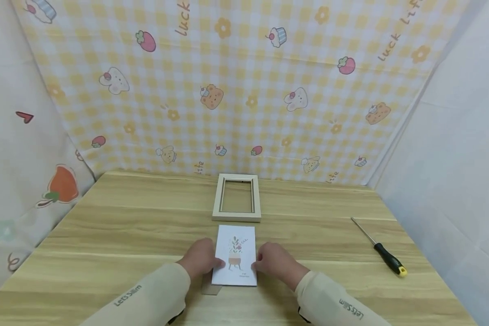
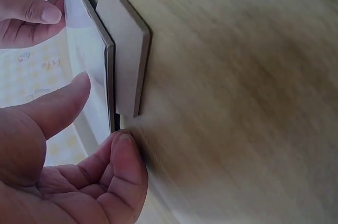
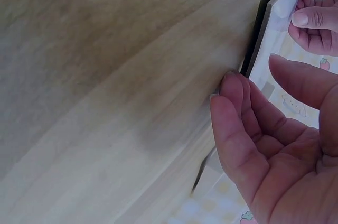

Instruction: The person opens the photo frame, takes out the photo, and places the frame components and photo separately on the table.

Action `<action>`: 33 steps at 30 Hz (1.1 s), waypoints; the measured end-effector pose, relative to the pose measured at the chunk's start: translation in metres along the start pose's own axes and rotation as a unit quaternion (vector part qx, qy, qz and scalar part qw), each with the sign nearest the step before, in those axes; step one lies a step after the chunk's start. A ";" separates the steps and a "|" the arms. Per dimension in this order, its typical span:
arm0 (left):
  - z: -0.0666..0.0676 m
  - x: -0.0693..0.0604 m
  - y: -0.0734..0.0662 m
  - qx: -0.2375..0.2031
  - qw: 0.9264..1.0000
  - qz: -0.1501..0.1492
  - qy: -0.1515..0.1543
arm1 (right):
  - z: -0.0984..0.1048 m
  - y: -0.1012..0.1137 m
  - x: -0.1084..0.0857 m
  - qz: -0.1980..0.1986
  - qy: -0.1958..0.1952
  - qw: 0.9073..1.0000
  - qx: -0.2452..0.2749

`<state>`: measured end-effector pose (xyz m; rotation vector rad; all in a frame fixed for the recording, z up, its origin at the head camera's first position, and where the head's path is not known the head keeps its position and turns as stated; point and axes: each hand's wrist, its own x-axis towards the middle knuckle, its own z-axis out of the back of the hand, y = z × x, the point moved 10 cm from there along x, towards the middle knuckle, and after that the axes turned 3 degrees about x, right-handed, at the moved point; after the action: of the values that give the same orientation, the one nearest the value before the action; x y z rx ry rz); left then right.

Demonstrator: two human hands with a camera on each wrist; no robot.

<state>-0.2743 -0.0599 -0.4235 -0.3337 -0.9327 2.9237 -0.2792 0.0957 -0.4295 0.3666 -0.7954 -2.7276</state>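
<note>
A white picture card point(image 1: 235, 244), printed with a potted plant on legs, lies face up over a stiff backing board with a dark edge point(image 3: 259, 39). From beneath its near left corner sticks a brown stand leg point(image 2: 127, 49). My left hand point(image 1: 199, 258) holds the left edge, thumb over the face and curled fingers at the underside. At the right edge my right hand point(image 1: 279, 262) grips the board the same way; its thumb contact is unclear in the right wrist view. Just beyond lies a cream picture frame point(image 1: 218, 199) with an open middle.
A screwdriver point(image 1: 385, 256) with a black and yellow handle lies on the right part of the wooden table point(image 1: 146, 213). Behind the table hangs a yellow checked cloth point(image 1: 244, 122). White cloths point(image 1: 452, 181) close off both sides.
</note>
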 end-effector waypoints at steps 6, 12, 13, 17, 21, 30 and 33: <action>-0.003 0.000 0.000 -0.001 1.000 0.007 0.009 | 0.000 0.001 0.000 -0.004 -0.001 1.000 -0.014; -0.002 0.000 0.000 -0.004 1.000 0.006 0.008 | 0.001 0.001 0.001 -0.003 -0.002 1.000 -0.017; -0.003 0.000 0.001 -0.005 1.000 0.007 0.008 | 0.001 0.001 0.002 -0.002 -0.001 1.000 -0.017; -0.004 0.002 0.001 -0.002 1.000 0.006 0.008 | 0.003 0.003 0.002 0.001 -0.001 1.000 -0.015; -0.004 0.002 0.001 0.004 1.000 0.004 0.004 | 0.003 0.002 0.003 -0.007 0.001 1.000 -0.015; -0.004 0.002 -0.001 0.005 1.000 0.001 0.004 | 0.001 0.000 0.003 -0.015 0.003 1.000 -0.017; -0.007 0.003 0.000 -0.003 1.000 0.007 0.012 | 0.002 0.000 0.004 -0.011 0.001 1.000 -0.023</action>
<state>-0.2760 -0.0551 -0.4296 -0.3748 -0.9406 2.9227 -0.2833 0.0956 -0.4286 0.3689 -0.7308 -2.7599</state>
